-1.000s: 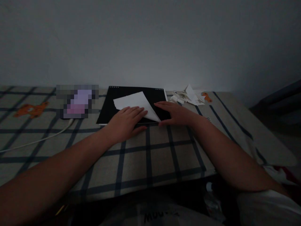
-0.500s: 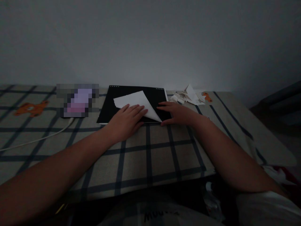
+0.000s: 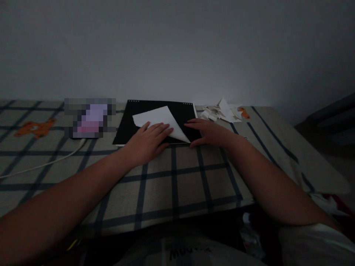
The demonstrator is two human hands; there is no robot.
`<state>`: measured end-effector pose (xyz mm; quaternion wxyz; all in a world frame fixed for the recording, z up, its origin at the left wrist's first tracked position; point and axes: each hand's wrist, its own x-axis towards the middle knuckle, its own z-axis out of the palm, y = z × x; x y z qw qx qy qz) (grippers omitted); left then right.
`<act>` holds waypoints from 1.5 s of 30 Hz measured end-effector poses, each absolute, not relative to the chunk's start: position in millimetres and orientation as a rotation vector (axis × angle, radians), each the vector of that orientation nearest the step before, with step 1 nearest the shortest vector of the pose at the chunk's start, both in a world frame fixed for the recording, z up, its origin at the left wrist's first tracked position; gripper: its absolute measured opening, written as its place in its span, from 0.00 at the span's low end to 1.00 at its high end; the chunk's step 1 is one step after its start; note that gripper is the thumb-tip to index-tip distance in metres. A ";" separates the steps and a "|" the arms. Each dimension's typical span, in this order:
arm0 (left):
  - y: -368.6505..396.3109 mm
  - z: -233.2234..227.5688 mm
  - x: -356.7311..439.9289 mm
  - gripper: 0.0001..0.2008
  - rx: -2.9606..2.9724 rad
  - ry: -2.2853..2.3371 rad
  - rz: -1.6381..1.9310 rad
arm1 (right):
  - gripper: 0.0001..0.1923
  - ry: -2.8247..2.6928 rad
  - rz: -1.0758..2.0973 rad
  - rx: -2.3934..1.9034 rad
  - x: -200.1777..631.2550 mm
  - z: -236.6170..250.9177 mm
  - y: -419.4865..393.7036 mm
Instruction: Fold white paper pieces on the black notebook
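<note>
Near the middle of the frame, my left hand [image 3: 148, 142] lies flat, palm down, fingers spread a little and stretched forward, pressing on the lower part of the white paper [image 3: 158, 118]. It grips nothing; it only rests there. How much of the sheet sits under my palm I cannot tell, since the hand covers it. Just to the right, my right hand [image 3: 210, 133] is also flat and relaxed, fingers pointing left, its fingertips close to the paper's slanted right edge and its thumb near the sheet's lower point; in this dim light I cannot tell whether they touch the paper or only the black pad [image 3: 133, 118] beneath it. The paper shows as a triangle-like shape with its left edge ragged, lying on that black pad, which has a row of small pale dots along its far edge.

The pad lies on a checked cloth [image 3: 177, 184] with dark lines. To the upper right of the pad sits a small heap of paper scraps [image 3: 222, 113], too small to sort out. At centre left is a blurred-out patch [image 3: 90, 117], and a pale cable [image 3: 41, 165] runs from under it off the left edge. An orange figure [image 3: 34, 128] is printed on the cloth at far left. Both my forearms are cut off by the lower frame edge.
</note>
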<state>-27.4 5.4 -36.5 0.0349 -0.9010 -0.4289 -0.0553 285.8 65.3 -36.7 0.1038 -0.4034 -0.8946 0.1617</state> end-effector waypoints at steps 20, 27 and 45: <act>6.7 -32.1 -26.1 0.29 -2.823 -1.299 -0.122 | 0.18 -2.603 0.350 -0.953 277.8 -31.6 59.3; 4.0 -29.5 -24.2 0.30 -2.791 -1.330 -0.167 | 0.14 -2.631 0.293 -0.866 272.8 -33.1 53.1; 16.1 -32.0 -31.0 0.26 -2.832 -1.408 -0.468 | 0.16 -2.633 0.434 -0.683 262.9 -34.0 45.9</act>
